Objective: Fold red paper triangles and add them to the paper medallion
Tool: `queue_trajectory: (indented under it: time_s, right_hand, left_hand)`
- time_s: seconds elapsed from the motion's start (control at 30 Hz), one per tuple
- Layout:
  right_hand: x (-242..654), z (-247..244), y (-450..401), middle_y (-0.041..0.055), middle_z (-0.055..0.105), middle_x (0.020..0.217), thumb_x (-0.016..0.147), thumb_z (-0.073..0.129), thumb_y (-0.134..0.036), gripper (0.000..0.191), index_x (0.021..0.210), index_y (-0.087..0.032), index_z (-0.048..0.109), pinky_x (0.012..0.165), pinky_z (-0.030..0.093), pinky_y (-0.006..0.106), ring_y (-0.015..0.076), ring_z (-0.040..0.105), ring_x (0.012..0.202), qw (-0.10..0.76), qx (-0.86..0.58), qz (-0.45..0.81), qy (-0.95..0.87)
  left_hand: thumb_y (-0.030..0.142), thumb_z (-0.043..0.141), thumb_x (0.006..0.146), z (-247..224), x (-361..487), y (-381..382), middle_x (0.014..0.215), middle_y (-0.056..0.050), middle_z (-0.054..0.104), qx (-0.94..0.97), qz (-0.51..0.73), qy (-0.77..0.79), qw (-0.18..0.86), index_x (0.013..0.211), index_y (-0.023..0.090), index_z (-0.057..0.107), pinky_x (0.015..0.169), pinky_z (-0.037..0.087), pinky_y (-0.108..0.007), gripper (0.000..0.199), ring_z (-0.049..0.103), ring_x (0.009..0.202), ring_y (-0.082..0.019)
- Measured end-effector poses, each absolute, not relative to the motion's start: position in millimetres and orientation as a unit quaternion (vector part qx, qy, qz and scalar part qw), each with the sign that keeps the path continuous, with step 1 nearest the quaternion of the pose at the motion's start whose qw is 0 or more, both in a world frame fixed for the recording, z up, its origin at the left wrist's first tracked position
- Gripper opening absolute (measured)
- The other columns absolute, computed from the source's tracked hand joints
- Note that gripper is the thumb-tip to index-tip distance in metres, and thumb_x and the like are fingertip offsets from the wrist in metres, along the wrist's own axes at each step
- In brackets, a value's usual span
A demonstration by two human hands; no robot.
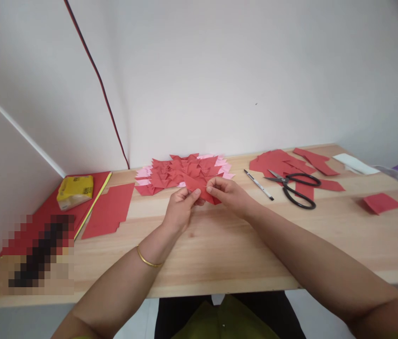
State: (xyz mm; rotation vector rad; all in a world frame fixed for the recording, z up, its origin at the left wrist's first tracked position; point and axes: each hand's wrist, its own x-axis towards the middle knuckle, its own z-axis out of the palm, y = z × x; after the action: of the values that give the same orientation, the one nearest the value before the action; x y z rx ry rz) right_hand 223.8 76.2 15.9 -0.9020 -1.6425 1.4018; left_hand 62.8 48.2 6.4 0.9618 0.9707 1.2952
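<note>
Between my two hands is a piece of red paper [199, 186], held just above the table in front of the pile. My left hand [182, 205] pinches its left side, thumb on top and fingers beneath. On its right side, my right hand [227, 194] grips the paper between thumb and fingertips. The paper looks folded, but its exact shape is partly covered by my fingers. Right behind it lies a heap of folded red and pink paper pieces [171, 170] with pointed tips, against the wall.
Black-handled scissors [292, 184] lie open on red paper scraps [273, 161] at right, beside a marker pen [258, 184]. Farther right are a red paper square [382, 203] and white paper [356, 163]. At left are cut red paper [109, 209], red sheets [40, 226] and a yellow packet [75, 190].
</note>
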Motion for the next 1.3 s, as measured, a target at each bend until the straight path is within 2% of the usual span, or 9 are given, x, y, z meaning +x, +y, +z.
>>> queue_trajectory:
  time_s: [0.1, 0.17, 0.33, 0.4, 0.53, 0.63, 0.83, 1.1, 1.3]
  right_hand:
    - [230, 20, 79, -0.0031, 0.05, 0.064, 0.079, 0.059, -0.047, 0.031, 0.074, -0.018, 0.051, 0.054, 0.033, 0.022, 0.0087, 0.042, 0.057, 0.376, -0.353, 0.567, -0.642]
    - [238, 23, 83, -0.0036, 0.049, 0.062, 0.079, 0.058, -0.045, 0.029, 0.073, -0.017, 0.051, 0.053, 0.032, 0.022, 0.0083, 0.041, 0.055, 0.359, -0.366, 0.56, -0.651]
    - [250, 21, 89, -0.0035, 0.052, 0.06, 0.077, 0.055, -0.032, 0.016, 0.069, -0.018, 0.054, 0.051, 0.032, 0.023, 0.0094, 0.043, 0.053, 0.252, -0.416, 0.452, -0.747]
    - [247, 15, 88, -0.0022, 0.055, 0.062, 0.077, 0.053, -0.026, 0.011, 0.069, -0.018, 0.057, 0.054, 0.034, 0.023, 0.0109, 0.047, 0.056, 0.221, -0.417, 0.391, -0.79]
    - [235, 0, 86, 0.0048, 0.062, 0.075, 0.074, 0.056, -0.021, 0.008, 0.069, -0.019, 0.063, 0.064, 0.035, 0.028, 0.0196, 0.054, 0.08, 0.19, -0.449, 0.238, -0.84]
    - [230, -4, 85, 0.0078, 0.063, 0.083, 0.076, 0.057, -0.024, 0.009, 0.072, -0.02, 0.065, 0.068, 0.034, 0.031, 0.0248, 0.053, 0.09, 0.162, -0.479, 0.193, -0.841]
    - [228, 0, 84, 0.0065, 0.065, 0.084, 0.074, 0.057, -0.022, 0.006, 0.073, -0.021, 0.063, 0.071, 0.034, 0.034, 0.025, 0.054, 0.089, 0.147, -0.49, 0.207, -0.834]
    - [241, 21, 85, 0.0028, 0.068, 0.08, 0.069, 0.054, -0.011, 0.015, 0.077, -0.019, 0.063, 0.066, 0.038, 0.027, 0.0163, 0.058, 0.074, 0.165, -0.529, 0.272, -0.787]
    - [242, 30, 78, 0.0002, 0.069, 0.076, 0.072, 0.054, -0.021, 0.012, 0.075, -0.02, 0.066, 0.063, 0.035, 0.025, 0.0144, 0.057, 0.07, 0.065, -0.483, 0.296, -0.821]
  left_hand:
    - [0.046, 0.067, 0.073, 6, 62, 50, 0.069, -0.005, 0.065, 0.404, 0.55, 0.399, 0.613, 0.076, 0.013, 0.064, 0.062, 0.047, -0.028, 0.034, 0.06, 0.063, -0.015]
    - [0.051, 0.061, 0.077, 8, 58, 51, 0.072, -0.006, 0.065, 0.399, 0.57, 0.432, 0.575, 0.079, 0.014, 0.064, 0.06, 0.047, -0.028, 0.037, 0.061, 0.064, -0.016]
    - [0.036, 0.062, 0.08, 21, 45, 49, 0.095, -0.006, 0.066, 0.575, 0.595, 0.513, 0.229, 0.092, 0.02, 0.068, 0.083, 0.045, -0.029, 0.021, 0.06, 0.091, -0.018]
    - [0.03, 0.058, 0.083, 24, 43, 46, 0.094, -0.007, 0.067, 0.675, 0.53, 0.482, 0.175, 0.091, 0.022, 0.07, 0.087, 0.044, -0.03, 0.016, 0.06, 0.092, -0.019]
    - [0.02, 0.051, 0.086, 18, 48, 43, 0.092, -0.007, 0.068, 0.807, 0.385, 0.422, 0.152, 0.094, 0.021, 0.069, 0.082, 0.046, -0.031, 0.02, 0.06, 0.088, -0.019]
    - [0.018, 0.048, 0.087, 6, 50, 47, 0.089, -0.008, 0.067, 0.85, 0.299, 0.419, 0.115, 0.094, 0.019, 0.069, 0.078, 0.047, -0.031, 0.022, 0.06, 0.085, -0.019]
    - [0.019, 0.047, 0.088, -7, 49, 54, 0.085, -0.008, 0.064, 0.896, 0.158, 0.41, 0.06, 0.09, 0.018, 0.071, 0.07, 0.045, -0.03, 0.024, 0.057, 0.079, -0.019]
    - [0.021, 0.047, 0.09, -6, 52, 55, 0.086, -0.007, 0.063, 0.904, 0.097, 0.416, -0.005, 0.084, 0.019, 0.071, 0.069, 0.04, -0.031, 0.025, 0.054, 0.078, -0.018]
    - [0.021, 0.044, 0.09, -2, 52, 54, 0.091, -0.005, 0.063, 0.901, 0.048, 0.432, 0.003, 0.094, 0.022, 0.07, 0.072, 0.039, -0.031, 0.026, 0.053, 0.083, -0.018]
